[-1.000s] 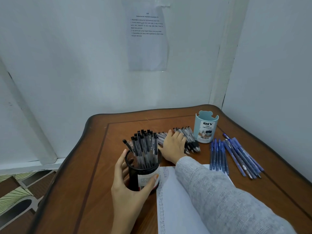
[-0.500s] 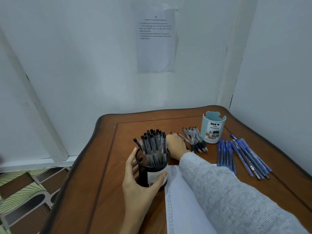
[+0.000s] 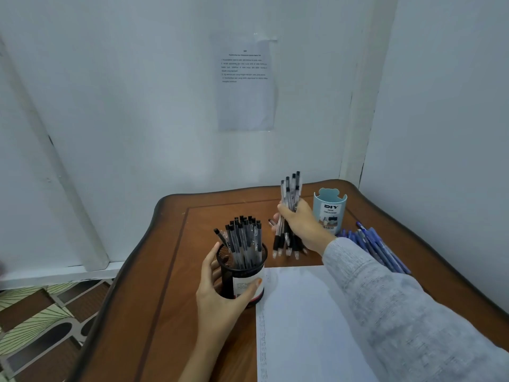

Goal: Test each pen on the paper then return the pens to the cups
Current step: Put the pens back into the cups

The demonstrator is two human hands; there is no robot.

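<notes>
A black mesh cup (image 3: 242, 274) full of black pens stands on the wooden table (image 3: 170, 285), and my left hand (image 3: 220, 293) grips it round its side. My right hand (image 3: 301, 224) holds a bundle of black pens (image 3: 289, 205) upright above the table, tips down, to the right of the mesh cup. A light blue cup (image 3: 329, 210) stands behind my right hand. Several blue pens (image 3: 377, 246) lie on the table to its right. The white paper (image 3: 303, 321) lies in front, with marks down its left edge.
White walls close in behind and to the right of the table. A printed sheet (image 3: 245, 81) is taped to the back wall. The table's left edge drops to a patterned floor (image 3: 35, 323).
My right hand gathered the loose black pens from the table and lifted them upright as a bundle. My left hand kept its hold on the mesh cup.
</notes>
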